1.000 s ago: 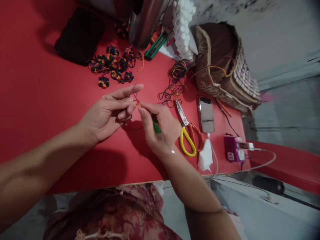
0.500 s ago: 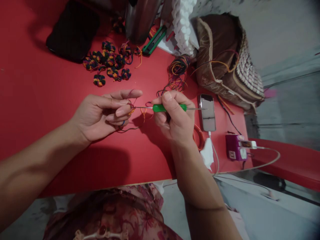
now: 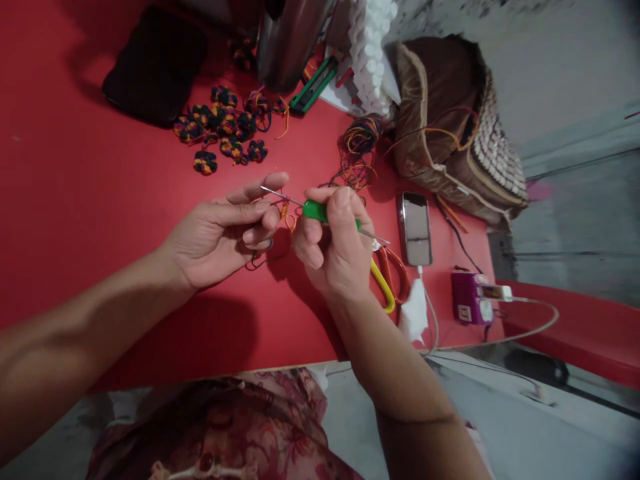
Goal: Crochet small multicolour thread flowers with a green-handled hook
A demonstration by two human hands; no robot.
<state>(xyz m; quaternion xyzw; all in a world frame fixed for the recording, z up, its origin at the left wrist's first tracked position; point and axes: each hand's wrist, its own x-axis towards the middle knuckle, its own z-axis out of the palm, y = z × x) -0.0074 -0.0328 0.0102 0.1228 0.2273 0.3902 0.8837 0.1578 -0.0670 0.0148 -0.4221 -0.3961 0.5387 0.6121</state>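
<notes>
In my right hand point(image 3: 336, 237) is a crochet hook with a green handle point(image 3: 315, 211), its thin metal shaft pointing left. The hook's tip lies beside the raised index finger of my left hand point(image 3: 220, 230), with thread around the shaft. The left fingers are closed on thread point(image 3: 285, 210), purple and orange, and a strand passes over the index finger; the small worked piece is mostly hidden by the fingers. A dark strand hangs below them. Behind the hands lie several crocheted flowers point(image 3: 227, 123) in dark, orange and purple yarn.
A tangled yarn bundle point(image 3: 361, 137) lies beyond my right hand. Scissors point(image 3: 385, 280) with yellow and orange handles and a charging phone point(image 3: 416, 229) are on the right. A green cutter point(image 3: 314, 87), black pouch point(image 3: 155, 67), brown bag point(image 3: 440, 127) and purple adapter point(image 3: 471, 297) stand around.
The hook's tip has moved out from the left fingers, up towards the index finger, and the hook now slants. My right hand has shifted left, uncovering more of the scissors. The view shifted slightly.
</notes>
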